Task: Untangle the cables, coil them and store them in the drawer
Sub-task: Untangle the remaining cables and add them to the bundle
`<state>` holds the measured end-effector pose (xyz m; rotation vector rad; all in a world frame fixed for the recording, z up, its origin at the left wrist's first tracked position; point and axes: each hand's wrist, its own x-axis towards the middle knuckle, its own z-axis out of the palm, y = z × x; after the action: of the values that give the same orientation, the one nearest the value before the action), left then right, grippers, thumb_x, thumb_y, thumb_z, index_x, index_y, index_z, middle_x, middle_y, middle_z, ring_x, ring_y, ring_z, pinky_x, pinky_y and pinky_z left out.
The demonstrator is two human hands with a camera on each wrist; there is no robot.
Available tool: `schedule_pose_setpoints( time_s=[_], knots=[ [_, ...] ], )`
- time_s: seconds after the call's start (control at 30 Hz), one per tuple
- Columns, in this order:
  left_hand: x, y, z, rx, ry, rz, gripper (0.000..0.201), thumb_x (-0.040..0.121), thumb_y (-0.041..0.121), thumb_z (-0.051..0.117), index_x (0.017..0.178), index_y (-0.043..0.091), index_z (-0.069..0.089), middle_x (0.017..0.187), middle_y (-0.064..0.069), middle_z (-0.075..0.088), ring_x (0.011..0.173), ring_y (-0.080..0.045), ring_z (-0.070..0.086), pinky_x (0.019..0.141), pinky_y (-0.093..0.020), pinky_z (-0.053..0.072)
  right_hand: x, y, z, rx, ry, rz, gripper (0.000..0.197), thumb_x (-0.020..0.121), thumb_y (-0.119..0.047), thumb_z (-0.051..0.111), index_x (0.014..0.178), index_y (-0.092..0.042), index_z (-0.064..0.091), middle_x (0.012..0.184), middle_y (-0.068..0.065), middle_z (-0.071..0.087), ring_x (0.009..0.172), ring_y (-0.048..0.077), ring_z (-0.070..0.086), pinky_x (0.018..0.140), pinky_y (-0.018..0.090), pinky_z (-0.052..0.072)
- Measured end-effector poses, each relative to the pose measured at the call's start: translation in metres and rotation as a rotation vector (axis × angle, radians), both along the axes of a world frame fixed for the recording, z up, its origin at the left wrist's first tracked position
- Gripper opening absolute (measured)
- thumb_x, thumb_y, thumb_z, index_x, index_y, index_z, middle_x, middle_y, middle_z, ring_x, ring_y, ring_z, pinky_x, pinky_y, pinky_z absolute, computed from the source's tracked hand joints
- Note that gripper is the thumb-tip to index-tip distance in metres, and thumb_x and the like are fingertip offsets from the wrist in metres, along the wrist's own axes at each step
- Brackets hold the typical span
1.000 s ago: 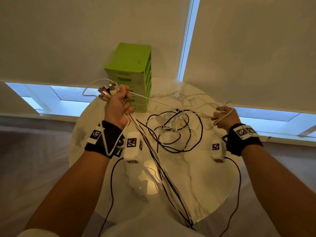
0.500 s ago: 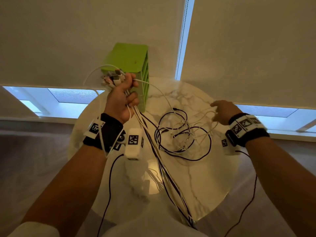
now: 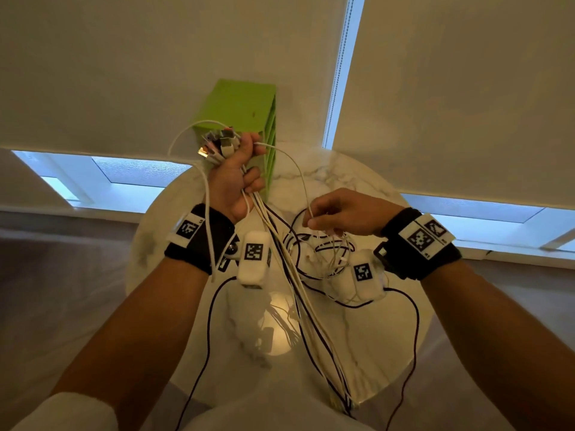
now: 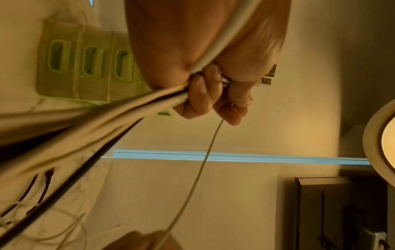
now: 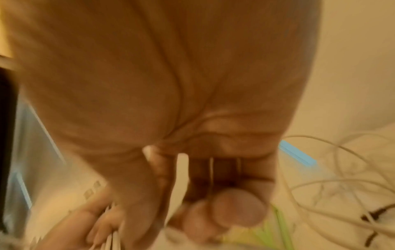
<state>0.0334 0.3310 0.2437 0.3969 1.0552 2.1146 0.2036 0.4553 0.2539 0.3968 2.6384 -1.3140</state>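
My left hand (image 3: 239, 178) is raised in front of the green drawer unit (image 3: 249, 110) and grips a bundle of white and black cables (image 3: 289, 269); their plug ends (image 3: 217, 144) stick out above the fist. The bundle runs down across the round marble table (image 3: 357, 331) and over its near edge. From the fist a thin white cable (image 3: 295, 172) arcs right to my right hand (image 3: 339, 213), which pinches it above a loose tangle (image 3: 323, 253) of white and black cables. In the left wrist view the fingers (image 4: 205, 94) curl round the cables (image 4: 107, 116). The right wrist view is blurred.
The green drawer unit (image 4: 85, 62) stands at the table's far edge with its drawers closed. Behind it hang pale roller blinds (image 3: 451, 73) over a window. Black wrist-camera leads (image 3: 413, 331) hang from both wrists over the table's near half.
My left hand has lifted the bundle higher, up in front of the drawer unit. My right hand has come in from the table's right side towards the left and now pinches the thin white cable.
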Motion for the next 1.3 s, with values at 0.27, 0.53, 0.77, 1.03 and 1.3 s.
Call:
schedule_pose_setpoints(
  time_s=[0.27, 0.53, 0.77, 1.03, 1.3],
  knots=[
    [0.025, 0.007, -0.018, -0.303, 0.259, -0.285, 0.024, 0.09, 0.011, 0.061, 0.112, 0.018, 0.061, 0.062, 0.009, 0.051, 0.043, -0.003, 0.027, 0.038, -0.016, 0.023, -0.018, 0.004, 0.031, -0.223, 0.509, -0.337, 0.018, 0.095, 0.0, 0.049, 0.087, -0.009, 0.063, 0.078, 0.01, 0.061, 0.069, 0.018, 0.064, 0.071, 0.029, 0.057],
    [0.039, 0.012, -0.026, -0.473, 0.374, -0.296, 0.021, 0.097, 0.024, 0.055, 0.084, 0.01, 0.065, 0.063, 0.004, 0.049, 0.042, -0.005, 0.027, 0.04, -0.018, 0.019, -0.015, 0.005, 0.05, -0.368, 0.792, -0.494, 0.017, 0.095, -0.011, 0.054, 0.109, -0.018, 0.06, 0.088, 0.008, 0.063, 0.071, 0.019, 0.062, 0.062, 0.028, 0.053],
    [0.025, 0.01, -0.03, -0.377, 0.239, -0.228, 0.026, 0.098, 0.028, 0.052, 0.078, 0.014, 0.061, 0.061, 0.005, 0.049, 0.04, -0.004, 0.022, 0.037, -0.016, 0.018, 0.002, 0.006, -0.041, 0.081, 0.219, -0.25, 0.022, 0.095, -0.022, 0.056, 0.116, -0.023, 0.062, 0.091, -0.01, 0.063, 0.071, 0.006, 0.062, 0.068, 0.021, 0.051],
    [-0.019, -0.011, -0.026, -0.304, 0.063, -0.013, 0.032, 0.098, 0.032, 0.051, 0.069, 0.018, 0.052, 0.047, 0.007, 0.039, 0.035, -0.003, 0.024, 0.034, -0.016, 0.018, 0.085, 0.097, -0.06, 0.23, -0.116, -0.711, 0.024, 0.093, -0.013, 0.055, 0.112, -0.003, 0.065, 0.093, 0.013, 0.065, 0.071, 0.026, 0.061, 0.063, 0.026, 0.044],
    [0.062, 0.037, 0.005, -0.484, 0.454, -0.466, 0.029, 0.094, 0.028, 0.058, 0.067, 0.017, 0.059, 0.049, 0.004, 0.031, 0.042, -0.01, 0.019, 0.047, -0.028, 0.012, 0.047, 0.019, 0.003, 0.054, 0.279, -0.382, 0.045, 0.094, -0.028, 0.057, 0.135, -0.032, 0.04, 0.082, -0.002, 0.068, 0.065, 0.011, 0.066, 0.055, 0.021, 0.051]
  ],
)
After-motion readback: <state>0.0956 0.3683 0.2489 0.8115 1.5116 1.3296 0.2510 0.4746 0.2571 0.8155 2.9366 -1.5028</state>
